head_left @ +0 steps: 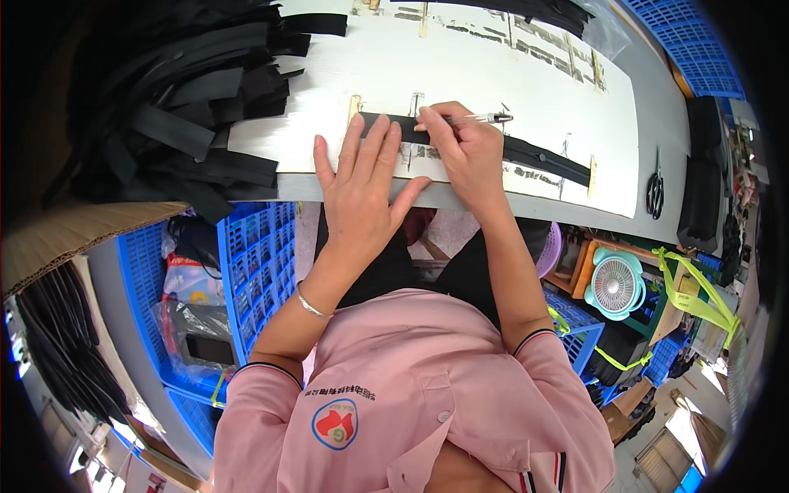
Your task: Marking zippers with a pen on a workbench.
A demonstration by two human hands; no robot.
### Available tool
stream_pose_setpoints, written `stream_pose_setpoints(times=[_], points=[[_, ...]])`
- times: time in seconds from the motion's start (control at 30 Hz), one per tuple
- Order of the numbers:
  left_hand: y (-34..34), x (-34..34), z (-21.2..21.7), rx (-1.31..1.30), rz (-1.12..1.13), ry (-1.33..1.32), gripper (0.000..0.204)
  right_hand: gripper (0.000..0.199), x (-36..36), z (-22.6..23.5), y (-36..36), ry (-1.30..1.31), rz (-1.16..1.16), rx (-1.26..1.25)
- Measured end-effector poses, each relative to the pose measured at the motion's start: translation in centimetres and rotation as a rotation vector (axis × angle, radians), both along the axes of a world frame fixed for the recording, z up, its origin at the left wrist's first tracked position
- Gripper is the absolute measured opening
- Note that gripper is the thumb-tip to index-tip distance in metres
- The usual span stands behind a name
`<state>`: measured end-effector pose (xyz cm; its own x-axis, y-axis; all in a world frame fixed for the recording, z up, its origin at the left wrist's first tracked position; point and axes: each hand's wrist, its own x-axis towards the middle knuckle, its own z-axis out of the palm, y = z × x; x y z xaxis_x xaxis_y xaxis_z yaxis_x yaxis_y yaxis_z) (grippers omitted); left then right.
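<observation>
A long black fabric strip (534,156) lies along the near side of a white board (304,140), between two yellowish tape marks. My left hand (362,185) rests with fingers stretched out, their tips pressing on the strip's left end. In my right hand (475,156) is a pen (486,118), gripped between thumb and fingers. Its writing end is at the strip, right of my left fingertips, and its back end points right. Whether the tip touches the strip I cannot tell. Dark smudges and ink lines mark the board around the strip.
A large heap of black strips (177,123) covers the table's left side. Black-handled scissors (655,193) lie on the grey table (670,131) at the right. Below the table are a blue crate (259,255) on the left and a turquoise fan (615,283) on the right.
</observation>
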<state>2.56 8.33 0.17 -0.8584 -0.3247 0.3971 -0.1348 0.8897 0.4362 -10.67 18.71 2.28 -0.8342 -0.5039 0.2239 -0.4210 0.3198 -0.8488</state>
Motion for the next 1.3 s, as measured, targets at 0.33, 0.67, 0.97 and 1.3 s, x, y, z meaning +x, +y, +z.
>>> stream_pose_setpoints(times=[0.33,0.67,0.97,1.3], points=[[0.2,-0.1,0.1,0.004,-0.003,-0.040,0.068,0.021,-0.3,-0.6,0.8,0.068,0.170,0.059],[0.2,-0.2,0.5,-0.012,-0.002,-0.087,0.067,0.031,-0.7,-0.3,2.8,0.436,0.170,-0.048],[0.1,-0.1,0.5,-0.017,-0.009,-0.086,0.069,0.034,-3.1,0.2,10.5,0.375,-0.043,0.135],[4.0,-5.2,2.1,0.359,-0.266,0.153,0.037,0.037,-3.5,0.0,10.6,0.417,-0.004,0.104]])
